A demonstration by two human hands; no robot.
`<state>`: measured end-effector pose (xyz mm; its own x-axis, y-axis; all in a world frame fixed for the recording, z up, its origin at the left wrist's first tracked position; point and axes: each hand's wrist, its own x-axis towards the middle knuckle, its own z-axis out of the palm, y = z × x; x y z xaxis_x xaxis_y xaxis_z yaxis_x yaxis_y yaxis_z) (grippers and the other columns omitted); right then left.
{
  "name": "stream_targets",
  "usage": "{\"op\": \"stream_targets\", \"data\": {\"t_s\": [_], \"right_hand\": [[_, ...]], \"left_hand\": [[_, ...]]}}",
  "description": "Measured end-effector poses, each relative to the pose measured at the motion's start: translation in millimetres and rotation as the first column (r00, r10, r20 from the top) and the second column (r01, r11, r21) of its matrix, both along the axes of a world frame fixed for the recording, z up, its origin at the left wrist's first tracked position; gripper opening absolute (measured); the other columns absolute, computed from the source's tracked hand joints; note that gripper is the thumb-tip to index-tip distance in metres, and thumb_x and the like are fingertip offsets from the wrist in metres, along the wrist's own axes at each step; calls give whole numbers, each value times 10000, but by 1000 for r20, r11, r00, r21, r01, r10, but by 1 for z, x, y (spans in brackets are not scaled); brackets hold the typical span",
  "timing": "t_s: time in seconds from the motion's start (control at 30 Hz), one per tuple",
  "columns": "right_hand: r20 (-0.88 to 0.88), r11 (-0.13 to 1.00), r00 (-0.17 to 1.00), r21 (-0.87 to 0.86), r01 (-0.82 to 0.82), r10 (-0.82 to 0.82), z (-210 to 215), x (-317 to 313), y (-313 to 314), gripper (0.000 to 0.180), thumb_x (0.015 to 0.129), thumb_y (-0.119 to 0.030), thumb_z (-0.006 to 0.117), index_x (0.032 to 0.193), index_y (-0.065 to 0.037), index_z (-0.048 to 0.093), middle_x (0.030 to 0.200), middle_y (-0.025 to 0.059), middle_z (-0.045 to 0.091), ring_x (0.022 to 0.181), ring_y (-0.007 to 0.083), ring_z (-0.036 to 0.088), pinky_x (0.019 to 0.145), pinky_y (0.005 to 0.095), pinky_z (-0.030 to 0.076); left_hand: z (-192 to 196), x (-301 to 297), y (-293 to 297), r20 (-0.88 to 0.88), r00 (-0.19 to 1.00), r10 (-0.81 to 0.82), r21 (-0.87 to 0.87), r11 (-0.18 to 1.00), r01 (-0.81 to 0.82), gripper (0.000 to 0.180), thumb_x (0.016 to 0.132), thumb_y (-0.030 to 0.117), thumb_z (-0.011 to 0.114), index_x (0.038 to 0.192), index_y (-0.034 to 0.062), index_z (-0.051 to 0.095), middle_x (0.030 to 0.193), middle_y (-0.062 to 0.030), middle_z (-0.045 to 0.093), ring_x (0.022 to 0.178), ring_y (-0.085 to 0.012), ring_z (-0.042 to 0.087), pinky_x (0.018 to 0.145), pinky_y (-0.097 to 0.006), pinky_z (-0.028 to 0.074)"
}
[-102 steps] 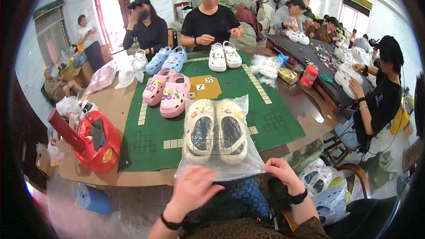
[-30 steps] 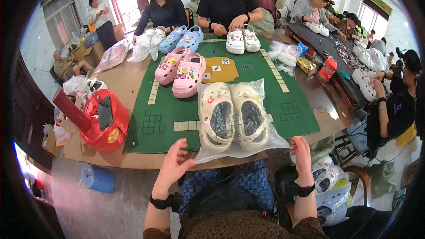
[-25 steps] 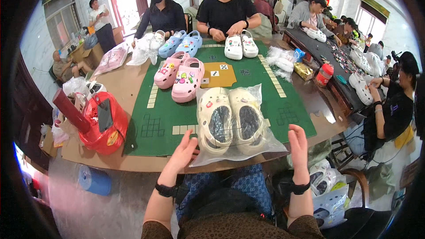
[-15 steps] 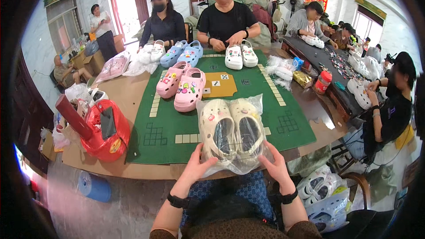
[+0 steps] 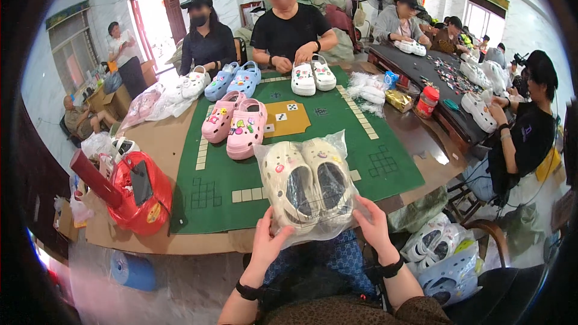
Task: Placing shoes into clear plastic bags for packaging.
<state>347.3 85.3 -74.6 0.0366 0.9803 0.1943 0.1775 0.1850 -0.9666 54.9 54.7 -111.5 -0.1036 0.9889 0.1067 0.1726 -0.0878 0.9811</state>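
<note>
Hands are on the bag now. A moment ago both were lifted off it with fingers spread; now the left hand (image 5: 269, 242) and the right hand (image 5: 373, 224) press the near end of the clear plastic bag (image 5: 310, 186) from both sides. The bag holds a pair of cream clogs (image 5: 308, 182) with little charms. It is tipped up off the near edge of the green mat (image 5: 373, 150), so it looks like the bag is being picked up or closed.

The bag hides most of the fingertips, so how tight the pinch is cannot be told. Far on the mat sit pink clogs (image 5: 235, 125), blue clogs (image 5: 233, 79) and white clogs (image 5: 313, 75). A red bag (image 5: 135, 195) sits at the left.
</note>
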Motion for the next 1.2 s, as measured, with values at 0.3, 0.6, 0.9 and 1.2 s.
{"op": "stream_targets", "data": {"t_s": [0.3, 0.6, 0.9, 1.2], "right_hand": [[540, 877, 791, 481, -11, -286, 54, -31, -22, 537, 804, -198, 730, 1319, -160, 584, 1379, 174, 502, 1282, 386, 463, 1066, 532, 358], [800, 881, 599, 302, -364, -27, 29, -77, -11, 1023, 658, -334, 875, 1523, -196, 347, 1482, 205, 388, 1410, 372, 350, 1184, 562, 214], [711, 826, 701, 425, -370, -52, 11, -73, -3, 812, 577, -181, 857, 1312, -61, 534, 1425, 208, 430, 1311, 385, 414, 1111, 482, 319], [615, 742, 788, 513, -431, 32, 19, -35, -16, 765, 537, -222, 890, 1207, -58, 558, 1372, 180, 449, 1271, 383, 435, 1047, 476, 363]], "left_hand": [[1, -12, 4, 125, 992, -36, 42, 999, 31, 623, 846, 62, 718, 1407, -38, 463, 1169, -103, 627, 943, -147, 629, 802, -281, 532], [-4, -5, 2, 86, 996, -35, 46, 998, 32, 556, 927, 16, 588, 1446, -53, 399, 1261, -146, 576, 1080, -188, 592, 915, -298, 488], [-16, -22, -2, 70, 990, -119, 91, 989, 113, 590, 1042, 347, 524, 1449, -61, 397, 1332, -157, 543, 1197, -219, 543, 1013, -338, 433], [-21, -37, 2, 168, 984, -60, 49, 997, 53, 802, 999, 682, 322, 1405, 6, 472, 1228, -93, 565, 814, -103, 566, 606, -208, 443]]}}
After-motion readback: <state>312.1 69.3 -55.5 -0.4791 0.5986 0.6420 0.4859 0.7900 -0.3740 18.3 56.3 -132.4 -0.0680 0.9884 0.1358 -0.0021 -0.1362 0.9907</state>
